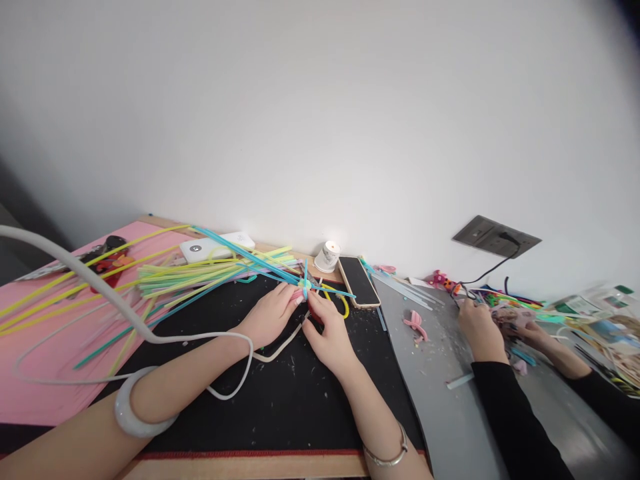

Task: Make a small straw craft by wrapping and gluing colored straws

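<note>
Blue pipe cleaners (pixel 280 272) cross in a small star shape, with a pale green and white knot (pixel 305 285) at their middle. My left hand (pixel 270 315) pinches this piece from the left, close under the knot, where a bit of pink shows at the fingertips. From the other side my right hand (pixel 327 327) closes its fingers at the same spot. Something red shows by the right fingers, mostly hidden, and I cannot make out what it is. A curved yellow pipe cleaner (pixel 345 303) lies just beyond my right hand.
A pile of yellow and green pipe cleaners (pixel 185 280) lies left on a pink sheet (pixel 45 373) and black mat (pixel 225 413). A white cable (pixel 150 333) loops over my left forearm. Behind are a power bank (pixel 217 247), paper cup (pixel 327 257) and phone (pixel 359 281). A co-worker's hands (pixel 480 327) work at right.
</note>
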